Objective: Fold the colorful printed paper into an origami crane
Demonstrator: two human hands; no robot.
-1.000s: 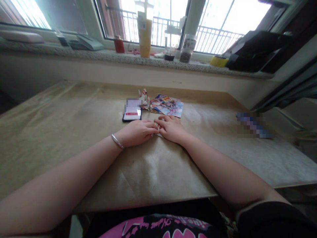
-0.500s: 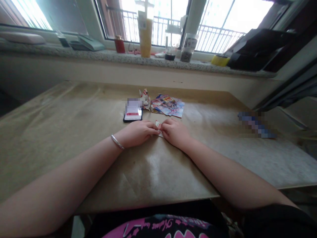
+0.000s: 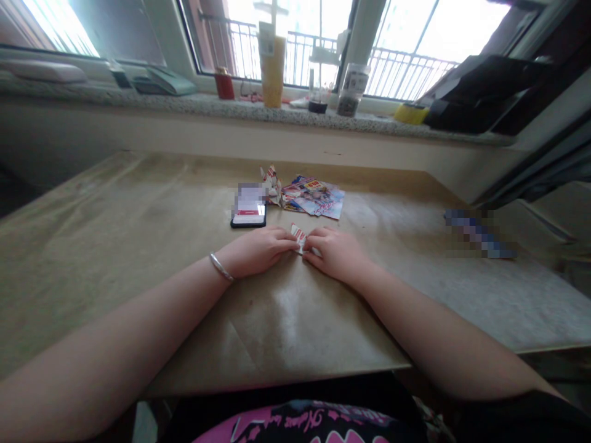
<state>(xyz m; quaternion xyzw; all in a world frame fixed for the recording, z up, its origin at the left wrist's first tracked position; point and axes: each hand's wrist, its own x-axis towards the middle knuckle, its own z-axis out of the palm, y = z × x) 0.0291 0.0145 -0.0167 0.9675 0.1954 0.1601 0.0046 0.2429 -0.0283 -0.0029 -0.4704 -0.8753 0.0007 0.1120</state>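
Note:
A small piece of folded paper [image 3: 299, 235], white with red print, lies on the table between my hands. My left hand [image 3: 264, 249], with a silver bangle at its wrist, presses its fingertips on the paper's left side. From the right, my right hand [image 3: 336, 251] has its thumb and fingers closed on the other side, covering part of the paper. Just beyond lie a phone [image 3: 249, 212] with a lit screen, a crumpled or folded paper piece [image 3: 273, 187] and a fanned pile of colourful printed sheets [image 3: 321, 200].
The table [image 3: 152, 246] has a tan cover. A blurred-out flat blue item [image 3: 478, 234] lies at its right side. On the stone windowsill [image 3: 194, 101] behind stand a tall yellow container [image 3: 272, 71], a red jar [image 3: 224, 85], clear cups and a black object [image 3: 480, 92].
My right hand has shifted slightly to the right and its fingers have spread a little, so more of the paper shows. My left hand has barely moved.

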